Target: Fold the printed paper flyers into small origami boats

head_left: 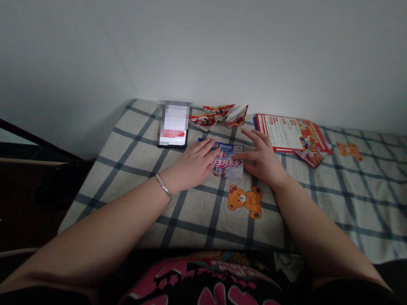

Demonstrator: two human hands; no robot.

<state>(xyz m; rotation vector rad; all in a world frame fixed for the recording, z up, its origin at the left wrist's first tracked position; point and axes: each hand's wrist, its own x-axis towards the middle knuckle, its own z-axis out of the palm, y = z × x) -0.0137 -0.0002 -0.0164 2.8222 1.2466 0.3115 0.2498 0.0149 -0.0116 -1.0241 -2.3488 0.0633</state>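
A blue printed leaflet (228, 163) with large white and red lettering and a QR code lies flat on the checked cloth. My left hand (195, 165), with a silver bangle at the wrist, rests flat over the leaflet's left part, fingers stretched out. At its right edge is my right hand (263, 158), fingers spread; one fingertip reaches the print, and whether it presses down I cannot tell. Just beyond the leaflet stand folded red-and-white paper pieces (206, 119), with another folded piece (237, 116) beside them.
A phone (173, 138) with a lit, partly blurred screen lies at the back left. Back right are red-and-white printed sheets (283, 136) in a stack, with a small red packet (310, 158) at their front edge. The checked cloth (190, 218) meets a white wall (213, 44).
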